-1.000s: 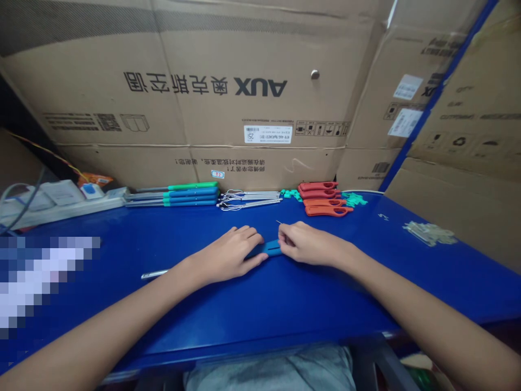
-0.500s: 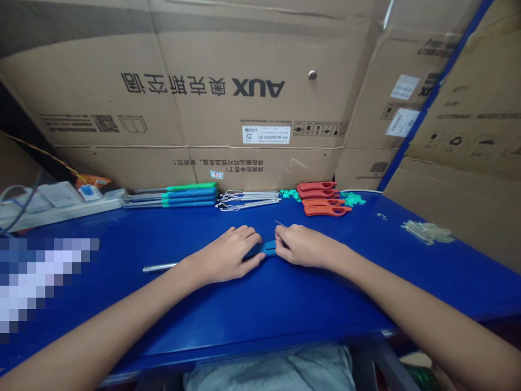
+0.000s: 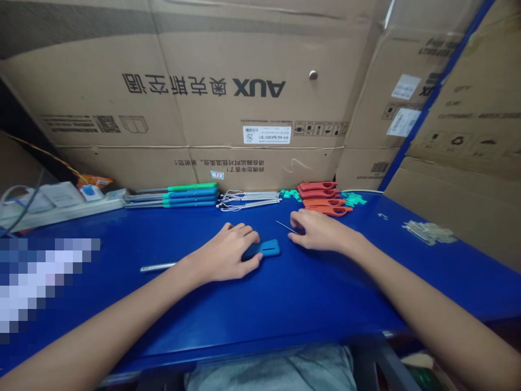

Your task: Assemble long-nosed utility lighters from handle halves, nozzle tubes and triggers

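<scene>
Blue handle (image 3: 262, 248), right hand (image 3: 321, 231) now pulled away

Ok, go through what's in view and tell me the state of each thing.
left hand, cupped over the left end of the handle
blue slotted handle, lying flat on the blue workbench, slot uncovered
right hand, apart from the handle, to its right
thin metal pin, one end under the right hand's fingers
metal rod, lying loose left of the left hand
red and orange handles, four lined up side by side

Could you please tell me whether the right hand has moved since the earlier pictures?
Yes: the right hand has moved away from the blue plastic handle, rightward, toward the orange plastic handles.
</scene>
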The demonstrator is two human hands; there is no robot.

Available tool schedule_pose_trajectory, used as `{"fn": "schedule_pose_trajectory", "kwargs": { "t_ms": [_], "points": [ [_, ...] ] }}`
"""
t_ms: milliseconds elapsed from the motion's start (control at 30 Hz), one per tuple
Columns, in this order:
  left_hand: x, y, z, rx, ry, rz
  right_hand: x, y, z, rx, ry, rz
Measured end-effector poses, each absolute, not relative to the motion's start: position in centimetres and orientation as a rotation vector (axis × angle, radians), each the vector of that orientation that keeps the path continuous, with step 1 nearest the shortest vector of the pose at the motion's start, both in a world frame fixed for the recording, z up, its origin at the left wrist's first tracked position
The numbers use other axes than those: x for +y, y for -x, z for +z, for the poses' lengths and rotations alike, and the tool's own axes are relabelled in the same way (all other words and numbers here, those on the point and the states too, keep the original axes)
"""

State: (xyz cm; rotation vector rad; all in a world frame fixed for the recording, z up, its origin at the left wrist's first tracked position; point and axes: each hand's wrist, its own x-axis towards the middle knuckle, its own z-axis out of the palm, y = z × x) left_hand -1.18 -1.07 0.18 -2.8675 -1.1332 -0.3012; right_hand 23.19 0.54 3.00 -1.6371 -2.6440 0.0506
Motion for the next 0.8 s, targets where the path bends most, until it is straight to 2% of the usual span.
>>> {"fn": "schedule_pose_trajectory", "kwargs": {
  "t_ms": [200,333,500,633,800],
  "points": [
    [-1.3,0.7,0.4,-1.152,2.868,-0.399,1.0,-24.2,3.0,-2.702,1.715,0.233],
    [-1.4,0.3,-0.2,-1.023,2.95,-0.401,0.8,-23.3,3.3,-2.638,1.445,0.434],
    [-1.2,0.5,-0.7,-0.961,2.971,-0.397,1.2,-22.6,2.4,-2.195,1.164,0.784],
    [-1.0,0.6,-0.7,-0.934,2.969,-0.393,1.4,-22.6,1.6,-2.065,1.029,0.705],
    [-1.0,0.6,-0.7,-0.933,2.978,-0.364,1.6,-22.8,1.3,-2.301,1.14,0.364]
  ]
}}
